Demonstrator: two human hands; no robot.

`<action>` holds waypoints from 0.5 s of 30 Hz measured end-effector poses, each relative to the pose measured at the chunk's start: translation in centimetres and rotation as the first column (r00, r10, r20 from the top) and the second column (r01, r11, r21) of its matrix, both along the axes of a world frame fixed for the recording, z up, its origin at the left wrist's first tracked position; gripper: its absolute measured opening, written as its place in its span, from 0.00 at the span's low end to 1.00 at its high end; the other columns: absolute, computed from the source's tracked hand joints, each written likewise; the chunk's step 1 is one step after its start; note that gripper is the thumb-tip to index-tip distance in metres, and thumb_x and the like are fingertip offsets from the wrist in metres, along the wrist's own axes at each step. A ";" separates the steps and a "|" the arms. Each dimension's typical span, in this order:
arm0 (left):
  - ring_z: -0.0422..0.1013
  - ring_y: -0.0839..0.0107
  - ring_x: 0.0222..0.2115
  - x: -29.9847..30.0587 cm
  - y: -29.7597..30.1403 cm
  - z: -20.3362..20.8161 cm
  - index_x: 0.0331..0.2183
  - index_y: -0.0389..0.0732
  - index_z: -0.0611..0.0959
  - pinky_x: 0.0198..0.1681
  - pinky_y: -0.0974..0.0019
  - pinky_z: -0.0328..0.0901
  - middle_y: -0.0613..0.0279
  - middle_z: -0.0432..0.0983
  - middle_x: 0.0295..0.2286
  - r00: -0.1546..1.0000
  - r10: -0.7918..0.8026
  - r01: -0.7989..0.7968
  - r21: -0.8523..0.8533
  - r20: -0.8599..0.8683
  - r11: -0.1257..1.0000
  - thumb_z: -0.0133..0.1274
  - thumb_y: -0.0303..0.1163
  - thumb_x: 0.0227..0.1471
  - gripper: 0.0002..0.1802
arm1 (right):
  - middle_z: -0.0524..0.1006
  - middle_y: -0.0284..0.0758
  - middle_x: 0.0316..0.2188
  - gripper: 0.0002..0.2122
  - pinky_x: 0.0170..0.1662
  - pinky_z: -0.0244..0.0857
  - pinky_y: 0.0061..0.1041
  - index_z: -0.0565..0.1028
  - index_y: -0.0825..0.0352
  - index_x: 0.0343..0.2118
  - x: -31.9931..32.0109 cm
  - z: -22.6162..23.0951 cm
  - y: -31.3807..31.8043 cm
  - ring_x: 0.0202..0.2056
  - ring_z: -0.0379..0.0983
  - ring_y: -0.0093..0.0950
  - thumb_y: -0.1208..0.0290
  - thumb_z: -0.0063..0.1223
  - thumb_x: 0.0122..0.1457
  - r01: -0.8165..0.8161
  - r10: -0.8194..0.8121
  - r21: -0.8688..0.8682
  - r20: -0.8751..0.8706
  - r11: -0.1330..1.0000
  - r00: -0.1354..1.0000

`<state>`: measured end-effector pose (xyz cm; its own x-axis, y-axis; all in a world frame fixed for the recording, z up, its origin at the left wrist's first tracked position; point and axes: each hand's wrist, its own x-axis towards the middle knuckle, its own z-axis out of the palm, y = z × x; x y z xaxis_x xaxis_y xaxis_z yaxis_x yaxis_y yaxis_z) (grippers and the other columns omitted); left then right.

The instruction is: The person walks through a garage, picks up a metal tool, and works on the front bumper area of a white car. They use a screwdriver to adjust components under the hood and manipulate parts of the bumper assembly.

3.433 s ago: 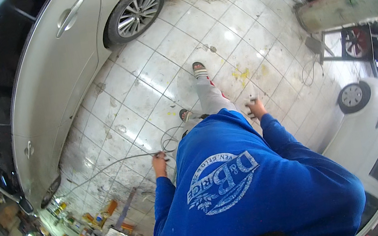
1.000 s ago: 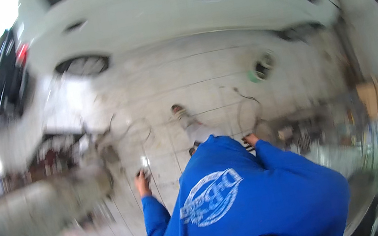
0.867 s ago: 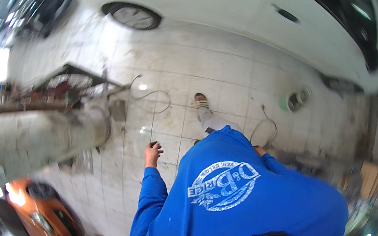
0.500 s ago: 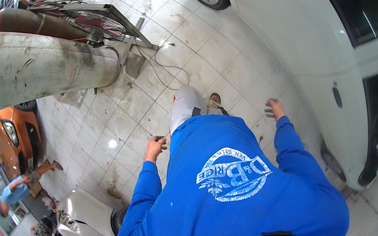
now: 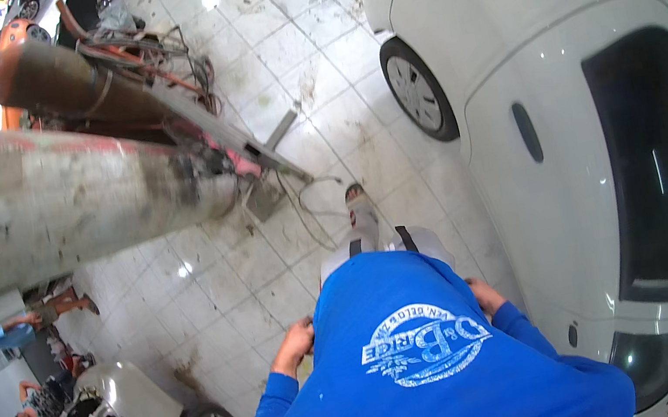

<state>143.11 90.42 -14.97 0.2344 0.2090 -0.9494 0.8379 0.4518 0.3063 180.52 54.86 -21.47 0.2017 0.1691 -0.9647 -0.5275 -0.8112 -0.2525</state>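
My left hand [image 5: 294, 347] hangs beside my left hip, close to the hem of my blue sweatshirt [image 5: 334, 314]. Its fingers are curled, and whatever they hold, if anything, is hidden. A small yellowish patch shows just below this hand; I cannot make out what it is. On the other side, my right hand [image 5: 487, 296] is down by my right hip, its fingers partly covered by the sweatshirt. One foot in a sandal [image 5: 354, 193] is stepped forward on the tiles.
A white car [image 5: 515, 178] stands along my right. To the left are a stained round column [image 5: 75, 194], a brown gas cylinder [image 5: 47, 80] on a metal frame, and a loose cable [image 5: 303, 209] on the tiled floor. Two people and a silver car [image 5: 132, 401] are lower left.
I have moved forward, and the white car's rear wheel and red tail light show more. Both hands have come in closer to my hips. A foot is now stepped ahead.
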 end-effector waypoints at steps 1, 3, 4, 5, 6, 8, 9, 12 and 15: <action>0.69 0.73 0.18 1.3 1.1 -0.4 0.47 0.34 0.81 0.19 0.65 0.62 0.61 0.77 0.23 0.999 0.032 -0.032 -0.001 0.032 0.999 0.56 0.35 0.54 0.20 | 0.81 0.39 0.33 0.20 0.25 0.71 0.29 0.77 0.69 0.51 1.3 1.4 1.2 0.26 0.76 0.26 0.60 0.56 0.60 0.123 -0.119 0.064 -0.061 0.990 0.991; 0.73 0.71 0.25 6.5 4.6 2.2 0.47 0.32 0.82 0.27 0.64 0.67 0.59 0.80 0.28 0.983 -0.177 0.179 -0.045 0.045 0.983 0.56 0.38 0.56 0.22 | 0.81 0.38 0.31 0.20 0.24 0.68 0.26 0.77 0.68 0.50 4.6 3.9 3.7 0.24 0.75 0.25 0.60 0.56 0.60 0.189 -0.174 0.095 -0.146 0.977 0.974; 0.75 0.71 0.29 8.2 6.0 2.8 0.47 0.32 0.82 0.31 0.64 0.69 0.59 0.81 0.31 0.967 -0.249 0.252 -0.053 0.060 0.966 0.56 0.39 0.57 0.22 | 0.81 0.37 0.30 0.19 0.23 0.68 0.26 0.78 0.68 0.49 6.7 4.9 5.0 0.23 0.75 0.26 0.60 0.56 0.60 0.123 -0.109 0.078 -0.169 0.989 0.980; 0.75 0.71 0.29 10.0 7.4 3.3 0.47 0.32 0.82 0.31 0.64 0.69 0.59 0.81 0.31 0.951 -0.297 0.303 -0.069 0.081 0.951 0.56 0.39 0.57 0.22 | 0.81 0.37 0.29 0.18 0.23 0.67 0.26 0.78 0.68 0.49 8.7 5.5 6.3 0.22 0.75 0.26 0.61 0.56 0.60 0.057 -0.045 0.059 -0.193 0.997 0.980; 0.75 0.71 0.29 12.0 9.1 3.4 0.47 0.32 0.82 0.31 0.64 0.69 0.59 0.81 0.31 0.938 -0.332 0.339 -0.073 0.098 0.938 0.56 0.39 0.57 0.22 | 0.81 0.37 0.28 0.18 0.22 0.67 0.27 0.79 0.68 0.48 10.7 5.9 7.9 0.21 0.75 0.26 0.61 0.56 0.60 -0.060 0.074 0.085 -0.171 0.995 0.982; 0.75 0.71 0.29 16.4 12.8 3.7 0.47 0.32 0.82 0.31 0.64 0.69 0.59 0.81 0.32 0.927 -0.355 0.365 -0.072 0.124 0.928 0.56 0.39 0.57 0.22 | 0.81 0.36 0.26 0.18 0.22 0.68 0.28 0.79 0.70 0.47 15.5 6.0 11.8 0.19 0.74 0.26 0.60 0.55 0.60 -0.297 0.312 0.129 -0.112 0.946 0.944; 0.75 0.71 0.29 18.7 14.4 3.8 0.47 0.32 0.82 0.31 0.64 0.69 0.59 0.81 0.32 0.925 -0.358 0.369 -0.067 0.130 0.927 0.56 0.39 0.57 0.22 | 0.81 0.37 0.25 0.18 0.22 0.68 0.29 0.79 0.70 0.47 17.9 5.8 14.2 0.18 0.74 0.27 0.60 0.55 0.60 -0.361 0.366 0.142 -0.012 0.922 0.931; 0.75 0.71 0.30 25.7 20.4 4.1 0.47 0.32 0.82 0.32 0.64 0.69 0.59 0.81 0.32 0.923 -0.362 0.369 -0.039 0.130 0.929 0.56 0.39 0.57 0.22 | 0.80 0.39 0.23 0.19 0.21 0.68 0.31 0.78 0.72 0.46 24.9 4.6 20.5 0.17 0.74 0.28 0.60 0.56 0.59 -0.488 0.444 0.181 0.239 0.854 0.864; 0.75 0.71 0.30 33.0 27.7 4.5 0.47 0.32 0.82 0.32 0.64 0.69 0.59 0.81 0.32 0.920 -0.373 0.375 0.003 0.119 0.927 0.56 0.39 0.57 0.22 | 0.80 0.43 0.24 0.19 0.21 0.69 0.32 0.78 0.71 0.46 32.5 1.1 25.5 0.18 0.75 0.29 0.61 0.57 0.58 -0.505 0.403 0.293 0.346 0.812 0.848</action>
<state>176.16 118.10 -10.45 0.3995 0.0664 -0.9143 0.9065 0.1196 0.4048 212.99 80.33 -20.37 0.2428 0.6264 -0.7407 0.0039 -0.7642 -0.6450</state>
